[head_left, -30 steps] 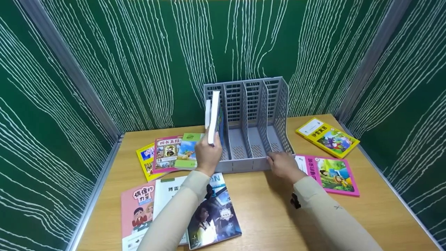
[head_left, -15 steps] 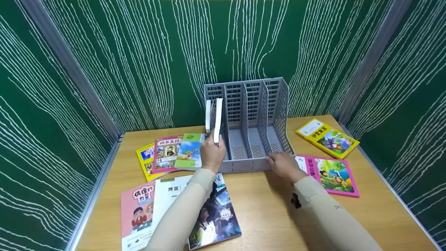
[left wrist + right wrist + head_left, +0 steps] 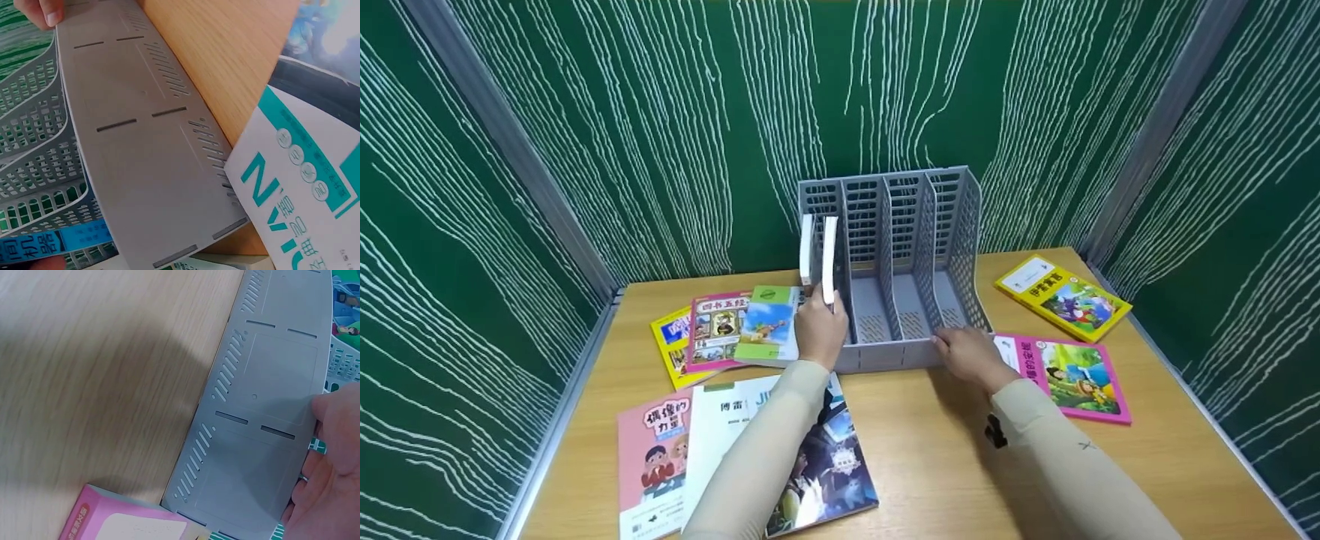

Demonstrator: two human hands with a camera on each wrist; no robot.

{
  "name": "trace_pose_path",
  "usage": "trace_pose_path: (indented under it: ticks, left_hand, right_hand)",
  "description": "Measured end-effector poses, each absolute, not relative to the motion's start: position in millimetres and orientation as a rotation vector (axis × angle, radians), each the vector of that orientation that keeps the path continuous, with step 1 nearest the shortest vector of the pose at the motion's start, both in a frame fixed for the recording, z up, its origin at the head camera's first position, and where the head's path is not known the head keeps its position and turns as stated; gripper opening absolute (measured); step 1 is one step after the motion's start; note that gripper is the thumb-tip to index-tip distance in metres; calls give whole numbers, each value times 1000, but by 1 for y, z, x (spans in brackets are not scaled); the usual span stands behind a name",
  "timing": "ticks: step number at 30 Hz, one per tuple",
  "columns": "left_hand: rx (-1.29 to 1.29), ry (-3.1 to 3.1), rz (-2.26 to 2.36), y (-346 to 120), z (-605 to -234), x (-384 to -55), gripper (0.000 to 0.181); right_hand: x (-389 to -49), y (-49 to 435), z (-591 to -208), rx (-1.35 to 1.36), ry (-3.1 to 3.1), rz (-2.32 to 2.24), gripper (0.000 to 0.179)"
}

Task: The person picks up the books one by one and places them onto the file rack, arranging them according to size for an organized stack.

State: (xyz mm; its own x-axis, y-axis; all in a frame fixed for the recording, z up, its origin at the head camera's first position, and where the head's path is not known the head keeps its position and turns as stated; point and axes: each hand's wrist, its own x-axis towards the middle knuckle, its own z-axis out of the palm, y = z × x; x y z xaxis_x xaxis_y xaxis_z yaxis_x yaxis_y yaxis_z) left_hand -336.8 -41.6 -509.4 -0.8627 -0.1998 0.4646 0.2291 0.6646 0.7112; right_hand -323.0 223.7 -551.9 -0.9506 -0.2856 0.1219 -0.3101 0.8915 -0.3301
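Note:
My left hand (image 3: 821,330) grips a book (image 3: 830,259) that stands upright in the leftmost compartment of the grey magazine rack (image 3: 885,354). Its blue spine (image 3: 87,235) shows low in the left wrist view. Left of it, in the same compartment, stands another upright book (image 3: 807,251). At the rack's front right, my right hand (image 3: 975,356) holds the front lip. The right wrist view has that hand's thumb over the lip, with the fingers (image 3: 306,486) curled behind it.
Left of the rack lie a green book (image 3: 767,322), a pink comic book (image 3: 718,330) and a yellow one (image 3: 671,330). In front are a pink book (image 3: 652,450), a white book (image 3: 720,420) and a dark-covered book (image 3: 847,472). Yellow (image 3: 1065,296) and pink-edged (image 3: 1080,379) books lie right.
My left hand has moved slightly right and down with its book, which sits lower in the compartment and farther from the other book. The right hand keeps its hold on the rack.

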Motion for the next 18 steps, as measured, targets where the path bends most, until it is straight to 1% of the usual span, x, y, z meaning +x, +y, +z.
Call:
trace_pose_path:
  ticks: [7, 11, 14, 18]
  left_hand:
    - [175, -2454, -1135, -34, -496, -342, 30]
    - [218, -2497, -1131, -34, -490, -346, 33]
    - [206, -2526, -1109, -37, -488, -346, 31]
    - [144, -2579, -1137, -42, -489, -342, 22]
  right_hand:
    - [-323, 224, -551, 483, -2967, 538, 33]
    - [-323, 225, -551, 478, -2981, 547, 34]
    - [-323, 226, -552, 470, -2990, 559, 36]
    - [-323, 226, -551, 465, -2989, 566, 38]
